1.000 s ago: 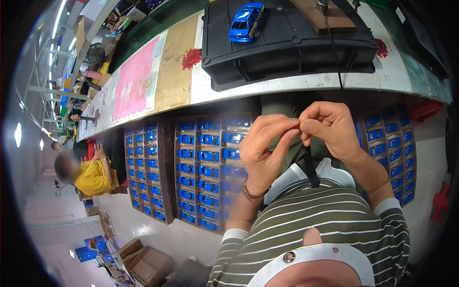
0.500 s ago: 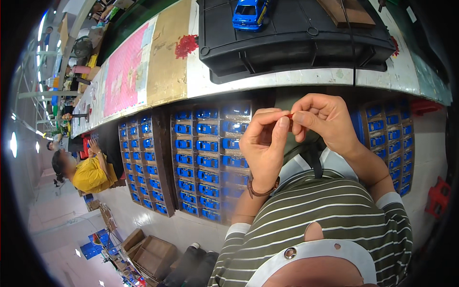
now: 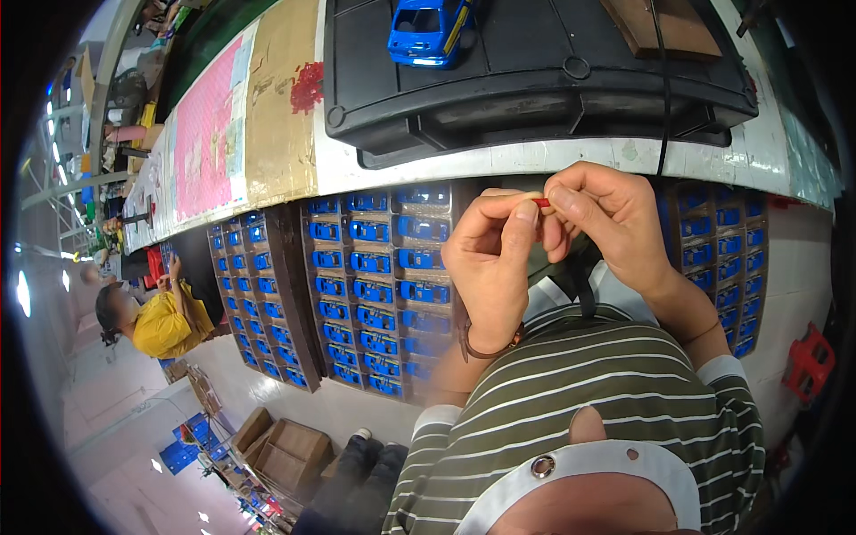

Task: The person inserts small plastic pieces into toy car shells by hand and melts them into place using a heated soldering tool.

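Note:
Between the fingertips of both hands is a small red piece (image 3: 541, 202), too small and too covered to name exactly. My left hand (image 3: 489, 260) pinches it from one side with thumb and forefinger. On the other side, my right hand (image 3: 608, 217) closes thumb and fingers on it. Both hands are raised in front of my body, near the bench's front edge. A blue toy car (image 3: 426, 34) rests on the black plastic crate (image 3: 526, 76) beyond them. Left of the crate lies a pile of small red pieces (image 3: 308, 86).
Trays of blue toy cars (image 3: 370, 290) stand below the bench on the left, with another tray (image 3: 713, 254) at right. A brown board (image 3: 655, 31) and a black cable lie on the crate. A person in yellow (image 3: 169, 321) sits at left; a red stool (image 3: 810, 364) stands right.
The whole view has shifted, so the crate and toy car appear larger and further left. More of the red piece shows between my fingertips; both hands keep their pinch.

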Motion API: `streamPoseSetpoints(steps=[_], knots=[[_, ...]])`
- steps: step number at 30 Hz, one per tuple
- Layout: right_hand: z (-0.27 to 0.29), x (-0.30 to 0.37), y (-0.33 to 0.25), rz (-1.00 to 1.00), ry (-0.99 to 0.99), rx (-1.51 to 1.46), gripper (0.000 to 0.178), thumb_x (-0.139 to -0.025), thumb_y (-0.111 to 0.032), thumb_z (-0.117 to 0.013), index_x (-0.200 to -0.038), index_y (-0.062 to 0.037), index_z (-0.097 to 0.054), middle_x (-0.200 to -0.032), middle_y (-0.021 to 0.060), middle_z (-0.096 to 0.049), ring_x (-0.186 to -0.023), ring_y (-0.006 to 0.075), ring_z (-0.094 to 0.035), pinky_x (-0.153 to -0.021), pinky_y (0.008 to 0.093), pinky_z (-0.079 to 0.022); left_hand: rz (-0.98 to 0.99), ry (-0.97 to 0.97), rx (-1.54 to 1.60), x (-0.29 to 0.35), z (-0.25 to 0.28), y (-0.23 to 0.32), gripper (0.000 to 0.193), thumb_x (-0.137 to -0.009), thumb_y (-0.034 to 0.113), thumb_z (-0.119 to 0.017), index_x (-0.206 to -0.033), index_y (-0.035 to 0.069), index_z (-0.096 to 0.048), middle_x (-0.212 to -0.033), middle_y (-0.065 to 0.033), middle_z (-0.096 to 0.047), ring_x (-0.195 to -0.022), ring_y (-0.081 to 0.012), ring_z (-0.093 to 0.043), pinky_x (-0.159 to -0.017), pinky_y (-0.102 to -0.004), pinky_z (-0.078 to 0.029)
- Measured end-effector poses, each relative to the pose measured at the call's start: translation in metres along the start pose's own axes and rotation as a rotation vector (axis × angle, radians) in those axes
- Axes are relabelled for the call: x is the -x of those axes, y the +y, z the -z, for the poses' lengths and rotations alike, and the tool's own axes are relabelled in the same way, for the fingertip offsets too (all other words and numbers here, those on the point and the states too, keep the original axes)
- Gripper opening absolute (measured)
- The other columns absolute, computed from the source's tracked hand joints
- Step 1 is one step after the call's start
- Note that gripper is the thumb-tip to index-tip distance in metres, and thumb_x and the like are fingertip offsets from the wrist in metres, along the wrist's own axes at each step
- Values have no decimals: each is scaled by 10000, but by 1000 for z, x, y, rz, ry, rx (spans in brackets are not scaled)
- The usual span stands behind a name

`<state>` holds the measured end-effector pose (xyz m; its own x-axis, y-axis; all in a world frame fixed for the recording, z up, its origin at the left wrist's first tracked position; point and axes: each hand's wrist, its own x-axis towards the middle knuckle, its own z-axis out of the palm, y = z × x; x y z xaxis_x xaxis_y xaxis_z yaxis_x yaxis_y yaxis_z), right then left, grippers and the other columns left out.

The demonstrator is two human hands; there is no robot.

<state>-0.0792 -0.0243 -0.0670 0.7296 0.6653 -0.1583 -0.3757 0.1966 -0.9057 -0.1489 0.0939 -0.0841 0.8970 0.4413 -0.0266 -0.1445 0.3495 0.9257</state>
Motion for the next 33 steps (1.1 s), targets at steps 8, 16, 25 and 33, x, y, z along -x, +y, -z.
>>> streamPoseSetpoints(steps=[8,16,25,33], knots=[[10,3,1,64,83,89,171,-915,-112,-502,-900,43,-573,-696,54,-576,-615,82,-550,-565,203,-477,-3,32,-95,-4,-14,-6,74,-843,9,-548,-880,-37,-592,-851,-69,-605,-723,-91,-531,-665,-216,-426],[8,5,8,114,84,173,144,-908,-84,-501,-903,45,-567,-703,53,-586,-641,74,-565,-586,195,-481,16,-16,-33,-3,-3,-10,110,-825,-47,-578,-934,-41,-588,-887,-69,-585,-748,-74,-554,-652,-187,-440],[6,4,12,130,86,183,77,-881,-25,-512,-887,40,-553,-730,61,-600,-660,70,-574,-591,197,-487,-32,-27,-47,-2,0,-13,123,-815,-66,-574,-937,-51,-585,-890,-82,-583,-756,-91,-563,-666,-207,-466],[6,8,12,238,134,365,59,-861,-6,-523,-845,40,-557,-684,55,-601,-622,65,-568,-559,193,-475,-58,-25,-152,0,-2,-14,119,-784,-55,-610,-902,-44,-596,-871,-77,-591,-753,-90,-564,-667,-205,-464]])
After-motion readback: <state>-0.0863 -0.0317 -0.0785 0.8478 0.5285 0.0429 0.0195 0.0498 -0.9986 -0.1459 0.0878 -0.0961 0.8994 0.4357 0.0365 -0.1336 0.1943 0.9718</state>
